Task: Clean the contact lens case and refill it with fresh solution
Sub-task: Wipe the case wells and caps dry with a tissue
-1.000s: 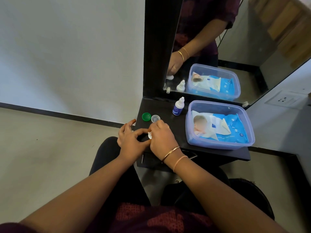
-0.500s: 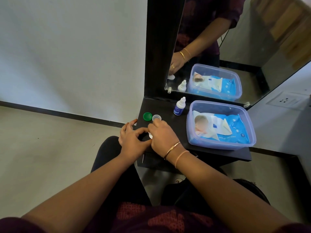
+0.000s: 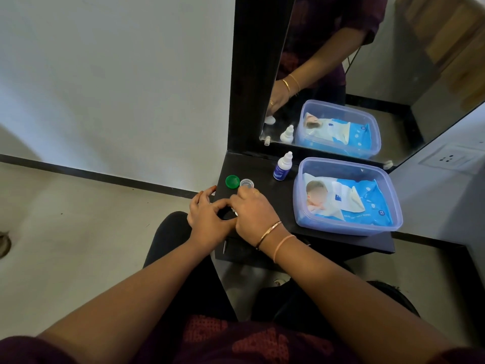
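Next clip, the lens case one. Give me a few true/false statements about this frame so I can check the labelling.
1. The green cap lies on the shelf, just left of the clear cap. True.
2. The bottle lies on its side. False: it stands upright on the shelf, beside the tub.
3. The wipes pack sits inside the tub. True.
4. The right hand grips the bottle. False: it is apart from the bottle and meets the left hand at the shelf's front-left corner. What they hold is mostly hidden.
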